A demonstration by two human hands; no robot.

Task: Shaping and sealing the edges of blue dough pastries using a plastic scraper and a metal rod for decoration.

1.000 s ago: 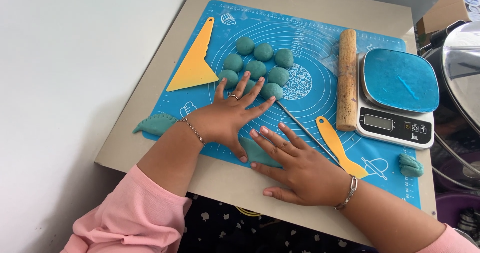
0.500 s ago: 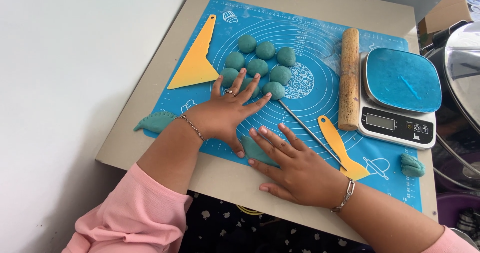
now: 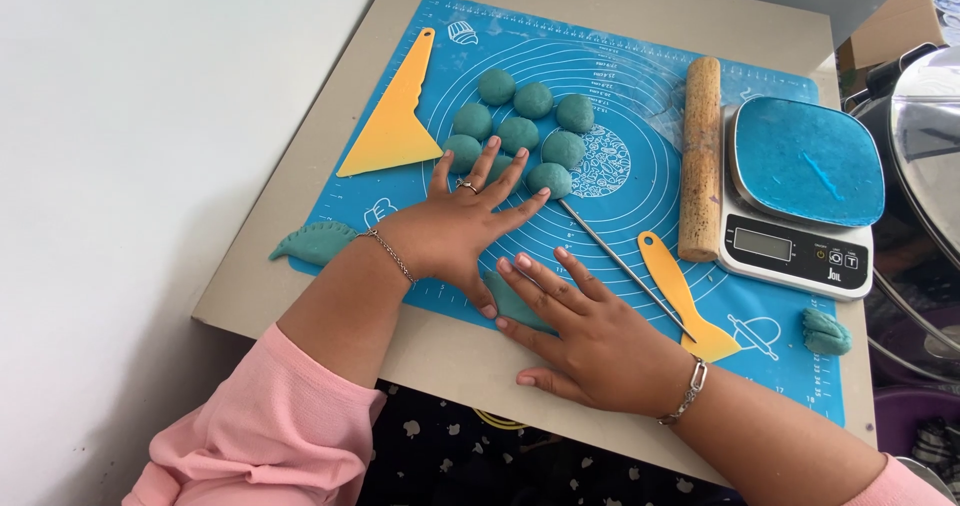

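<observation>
Both hands lie flat, fingers spread, on a blue silicone mat (image 3: 620, 76) at the near edge of the table. My left hand (image 3: 455, 228) and my right hand (image 3: 585, 331) press side by side on a teal dough piece (image 3: 515, 304), of which only a strip shows between them. Just beyond my left fingertips sit several teal dough balls (image 3: 520, 131) in a cluster. A thin metal rod (image 3: 615, 256) lies diagonally past my right fingers.
A yellow scraper (image 3: 392, 126) lies left on the mat, a small yellow spatula (image 3: 680, 296) on the right. A wooden rolling pin (image 3: 700, 156) rests beside a digital scale (image 3: 800, 191). A folded dough dumpling (image 3: 315, 244) lies at left, another dough lump (image 3: 826, 332) at right. A metal pot lid (image 3: 930, 156) at far right.
Both hands stay flat on the dough and have shifted only slightly; the view has moved a little.
</observation>
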